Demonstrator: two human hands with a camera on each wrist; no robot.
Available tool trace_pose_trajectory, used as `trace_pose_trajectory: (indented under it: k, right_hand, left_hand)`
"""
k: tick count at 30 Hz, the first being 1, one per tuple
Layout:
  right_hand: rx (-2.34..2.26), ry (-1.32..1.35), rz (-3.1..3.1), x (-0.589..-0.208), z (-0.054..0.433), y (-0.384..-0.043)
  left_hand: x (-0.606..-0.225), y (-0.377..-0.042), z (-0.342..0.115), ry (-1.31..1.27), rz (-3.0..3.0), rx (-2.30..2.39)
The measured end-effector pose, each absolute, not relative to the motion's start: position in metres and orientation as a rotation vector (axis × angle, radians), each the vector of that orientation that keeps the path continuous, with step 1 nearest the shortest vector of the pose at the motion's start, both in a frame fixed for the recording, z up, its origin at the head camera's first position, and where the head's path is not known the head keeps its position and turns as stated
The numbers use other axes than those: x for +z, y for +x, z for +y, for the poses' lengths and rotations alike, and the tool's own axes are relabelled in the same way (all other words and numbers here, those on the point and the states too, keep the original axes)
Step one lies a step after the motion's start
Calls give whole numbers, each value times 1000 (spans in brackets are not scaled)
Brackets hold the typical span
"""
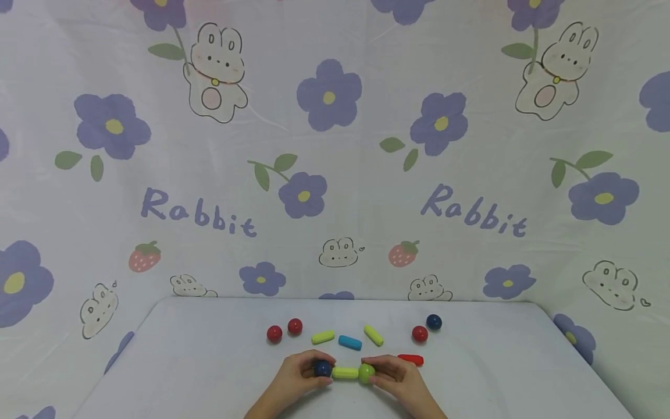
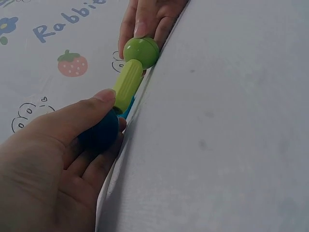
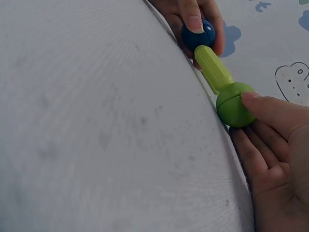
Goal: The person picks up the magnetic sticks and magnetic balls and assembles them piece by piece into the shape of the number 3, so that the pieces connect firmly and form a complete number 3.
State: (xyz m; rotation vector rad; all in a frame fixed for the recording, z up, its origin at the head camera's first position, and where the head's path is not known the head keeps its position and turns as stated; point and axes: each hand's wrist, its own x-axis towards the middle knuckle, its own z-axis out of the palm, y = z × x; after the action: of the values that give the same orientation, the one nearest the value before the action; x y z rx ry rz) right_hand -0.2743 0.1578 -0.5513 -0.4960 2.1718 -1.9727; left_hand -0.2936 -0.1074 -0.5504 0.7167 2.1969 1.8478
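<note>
Near the front of the table, my left hand (image 1: 305, 372) grips a dark blue ball (image 1: 323, 368) between thumb and fingers. My right hand (image 1: 399, 378) pinches a green ball (image 1: 366, 373). Between the two balls runs a ribbed yellow-green rod (image 1: 345, 373), in line with both. In the left wrist view the rod (image 2: 128, 86) meets the green ball (image 2: 141, 51) at one end and reaches the blue ball (image 2: 101, 130) at the other. The right wrist view shows my right thumb pressed on the green ball (image 3: 236, 105), with fingers beneath it.
Behind my hands lie two yellow-green rods (image 1: 323, 337) and a blue rod (image 1: 350, 342). Two red balls (image 1: 285, 330) sit back left. At the back right are a red ball (image 1: 420, 334) and a dark blue ball (image 1: 434, 322). A red rod (image 1: 411, 359) lies just behind my right hand.
</note>
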Motion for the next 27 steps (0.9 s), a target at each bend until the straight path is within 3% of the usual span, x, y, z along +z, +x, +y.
trace_pose_trajectory:
  k: [27]
  right_hand:
    - [-2000,-471,2156,-548,157,-273]
  left_hand:
    - [-548,-290,-104,718,2297,1767]
